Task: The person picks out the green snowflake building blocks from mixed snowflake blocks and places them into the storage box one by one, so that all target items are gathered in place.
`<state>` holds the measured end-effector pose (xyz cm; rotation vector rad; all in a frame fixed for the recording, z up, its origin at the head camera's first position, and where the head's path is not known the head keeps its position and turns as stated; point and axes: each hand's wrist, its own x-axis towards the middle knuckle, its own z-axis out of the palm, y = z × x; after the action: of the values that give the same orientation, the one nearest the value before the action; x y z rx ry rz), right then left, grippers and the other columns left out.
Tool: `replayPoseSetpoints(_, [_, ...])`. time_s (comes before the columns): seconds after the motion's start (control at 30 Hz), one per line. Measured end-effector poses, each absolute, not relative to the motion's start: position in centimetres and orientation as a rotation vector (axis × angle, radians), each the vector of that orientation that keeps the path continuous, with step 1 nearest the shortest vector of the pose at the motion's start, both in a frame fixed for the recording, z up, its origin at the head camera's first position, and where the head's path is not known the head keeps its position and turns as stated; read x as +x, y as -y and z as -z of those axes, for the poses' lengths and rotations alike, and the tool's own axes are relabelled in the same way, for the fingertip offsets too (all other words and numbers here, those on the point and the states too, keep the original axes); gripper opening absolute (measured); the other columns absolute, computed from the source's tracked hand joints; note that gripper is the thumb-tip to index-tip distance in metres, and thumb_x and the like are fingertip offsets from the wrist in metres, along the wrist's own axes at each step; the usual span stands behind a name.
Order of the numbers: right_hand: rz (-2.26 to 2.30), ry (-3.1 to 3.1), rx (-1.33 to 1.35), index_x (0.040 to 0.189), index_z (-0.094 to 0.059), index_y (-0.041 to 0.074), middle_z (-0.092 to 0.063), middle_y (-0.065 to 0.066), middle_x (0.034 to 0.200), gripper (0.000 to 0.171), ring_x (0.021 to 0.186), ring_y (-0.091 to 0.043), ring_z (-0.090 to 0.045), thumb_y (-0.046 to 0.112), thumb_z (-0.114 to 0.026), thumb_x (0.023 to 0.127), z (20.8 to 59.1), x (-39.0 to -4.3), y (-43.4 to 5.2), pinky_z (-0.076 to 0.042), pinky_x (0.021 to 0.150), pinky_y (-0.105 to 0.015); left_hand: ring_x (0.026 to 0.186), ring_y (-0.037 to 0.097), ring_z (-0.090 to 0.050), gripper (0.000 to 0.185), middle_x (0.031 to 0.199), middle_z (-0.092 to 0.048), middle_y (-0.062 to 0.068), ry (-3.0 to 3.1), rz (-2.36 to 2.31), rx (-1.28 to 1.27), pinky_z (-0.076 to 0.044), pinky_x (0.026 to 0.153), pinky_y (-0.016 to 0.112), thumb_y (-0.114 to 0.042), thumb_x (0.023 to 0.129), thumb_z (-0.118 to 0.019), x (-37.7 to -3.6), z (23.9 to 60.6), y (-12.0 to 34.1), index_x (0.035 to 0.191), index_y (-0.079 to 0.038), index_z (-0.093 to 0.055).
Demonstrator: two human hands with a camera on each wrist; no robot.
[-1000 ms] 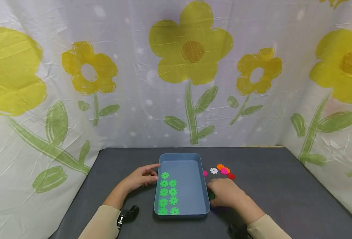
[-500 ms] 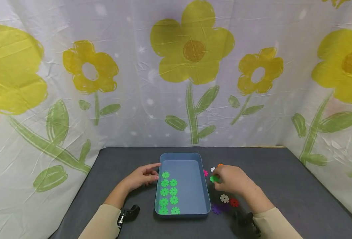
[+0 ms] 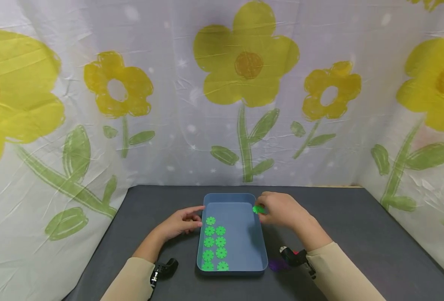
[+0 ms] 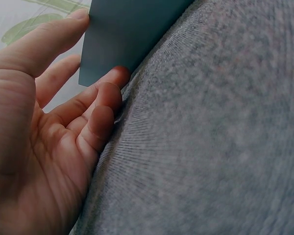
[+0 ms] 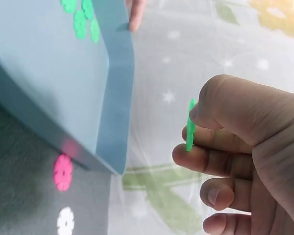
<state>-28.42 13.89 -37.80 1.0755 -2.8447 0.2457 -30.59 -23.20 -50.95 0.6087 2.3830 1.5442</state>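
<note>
Over tray [image 3: 258, 242] far-rt rim, rt hand [image 3: 280, 210] pinching green disc [image 3: 258, 209]

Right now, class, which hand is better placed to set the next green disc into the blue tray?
The right hand: it already pinches a green disc over the blue tray. The left hand only touches the tray's outer wall.

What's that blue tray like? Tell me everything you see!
The blue tray is a shallow rectangle with rounded corners and low walls, and it looks like smooth plastic. It lies flat on the dark grey table. Green flower discs lie in two columns along its left side; the rest of its floor is bare. The left hand touches its left wall. The right hand holds a green disc over its far right corner.
</note>
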Motion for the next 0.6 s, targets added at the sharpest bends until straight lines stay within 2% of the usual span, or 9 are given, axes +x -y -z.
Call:
replayPoseSetpoints(0.43, [-0.197,2.862,1.192,0.113,-0.076,0.014,-0.063,0.003,0.102,0.021,0.083,-0.012,-0.058,0.022,-0.073,0.094,36.8,-30.4,-9.6,-0.050,0.072,-0.035,0.079,0.023,-0.054,0.064,0.108,-0.065,0.010,-2.339,-1.582,0.607,-0.047,0.067,0.036,-0.020,0.100,-0.070,-30.3,50.7,22.6,0.157,-0.008,-0.042])
replayPoseSetpoints(0.6, [-0.177,2.842,1.250,0.108,-0.077,0.014,-0.065,0.003,0.101,0.017,0.086,-0.013,-0.061,0.023,-0.074,0.093,37.2,-31.0,-7.8,-0.052,0.076,-0.036,0.079,0.023,-0.053,0.064,0.107,-0.065,0.011,-2.336,-1.586,0.601,-0.047,0.067,0.036,-0.018,0.100,-0.070,-30.1,50.7,22.5,0.157,-0.008,-0.043])
